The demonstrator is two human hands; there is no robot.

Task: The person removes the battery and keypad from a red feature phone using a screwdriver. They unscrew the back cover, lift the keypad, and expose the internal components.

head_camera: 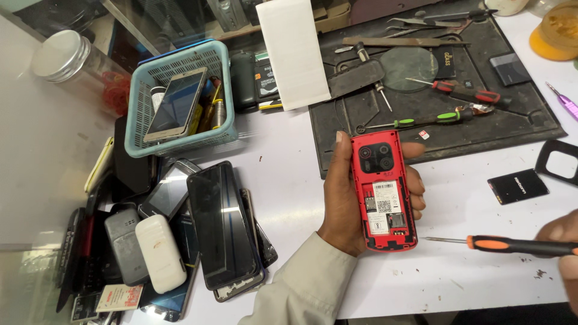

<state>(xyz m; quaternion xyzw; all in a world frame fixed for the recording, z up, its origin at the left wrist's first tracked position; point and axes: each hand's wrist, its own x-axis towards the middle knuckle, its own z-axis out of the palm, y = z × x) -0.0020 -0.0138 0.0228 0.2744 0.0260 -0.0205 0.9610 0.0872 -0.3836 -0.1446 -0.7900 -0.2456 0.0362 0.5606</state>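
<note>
The left hand [346, 204] gripped a red phone [384, 190], back cover off, fingers wrapped round its edges above the white bench [289, 174]. The right hand [563, 241] clasped an orange-handled screwdriver [512, 244], tip near the phone's lower corner. A black battery [517, 186] lay just beyond.

The left hand [349, 204] is bare, with no ring or watch showing. A loose beige cloth sleeve [304, 286] covers the forearm to the wrist. The right hand [563, 238], mostly cut off at the edge, is bare as well.

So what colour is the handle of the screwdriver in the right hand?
Black with an orange band, on the screwdriver in the right hand; seen in the head view.
</note>
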